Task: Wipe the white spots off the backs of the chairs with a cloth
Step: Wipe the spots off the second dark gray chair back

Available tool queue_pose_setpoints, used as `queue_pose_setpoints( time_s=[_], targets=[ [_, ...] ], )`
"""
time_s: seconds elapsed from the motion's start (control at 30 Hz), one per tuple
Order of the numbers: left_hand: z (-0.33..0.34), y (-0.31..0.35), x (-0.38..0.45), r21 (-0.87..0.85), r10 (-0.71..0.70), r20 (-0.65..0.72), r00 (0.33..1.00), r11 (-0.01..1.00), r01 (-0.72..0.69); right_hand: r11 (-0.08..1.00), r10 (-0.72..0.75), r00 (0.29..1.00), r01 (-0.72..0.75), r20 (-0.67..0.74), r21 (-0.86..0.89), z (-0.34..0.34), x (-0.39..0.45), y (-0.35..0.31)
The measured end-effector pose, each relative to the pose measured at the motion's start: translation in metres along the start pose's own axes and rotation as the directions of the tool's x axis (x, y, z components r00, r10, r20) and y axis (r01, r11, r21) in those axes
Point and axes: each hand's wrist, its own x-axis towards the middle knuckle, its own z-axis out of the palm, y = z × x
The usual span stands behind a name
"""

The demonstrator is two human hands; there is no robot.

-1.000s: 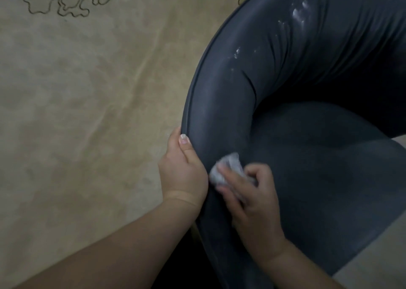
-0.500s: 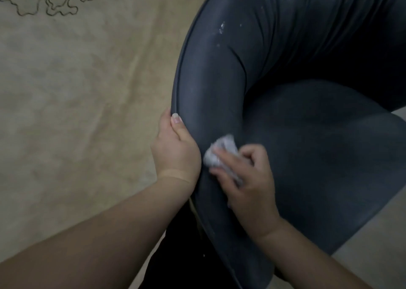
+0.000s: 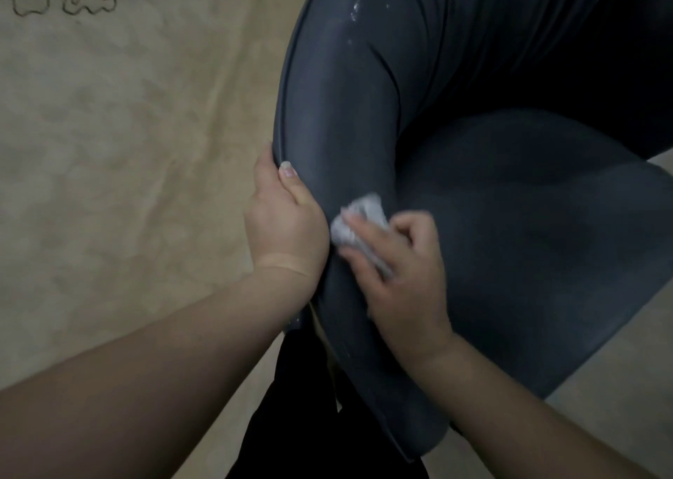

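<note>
Dark chair fills right of frame. Left hand grips the backrest's outer rim at centre, thumb over the edge. Right hand, just beside it, pinches a crumpled white cloth against the backrest. White spots remain at upper centre, well apart from both hands.

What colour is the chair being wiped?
Dark grey chair, seen in the head view.

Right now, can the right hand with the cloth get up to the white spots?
Probably yes: the chair back between the cloth in the right hand and the white spots lies bare.
</note>
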Motion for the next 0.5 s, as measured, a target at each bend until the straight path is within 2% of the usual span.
queue_pose_setpoints(
  time_s=[0.1, 0.3, 0.4, 0.5],
  targets=[
    [0.0, -0.001, 0.0, 0.003, 0.012, 0.009, 1.0, 1.0, -0.012, 1.0, 0.019, 0.999, -0.018, -0.043, 0.02, 0.008, 0.02, 0.001],
    [0.001, -0.001, 0.0, -0.019, 0.012, 0.001, 1.0, 1.0, -0.012, 1.0, -0.025, 1.0, 0.025, -0.019, 0.001, -0.005, -0.025, 0.001],
    [0.0, 0.0, 0.001, -0.018, 0.004, 0.003, 1.0, 1.0, -0.004, 0.998, -0.055, 0.998, 0.055, -0.014, -0.024, 0.007, 0.014, -0.004],
    [0.0, -0.001, 0.001, -0.037, -0.003, 0.019, 1.0, 0.999, 0.004, 0.998, -0.059, 0.995, 0.056, -0.082, -0.036, 0.021, 0.067, -0.004]
  ],
)
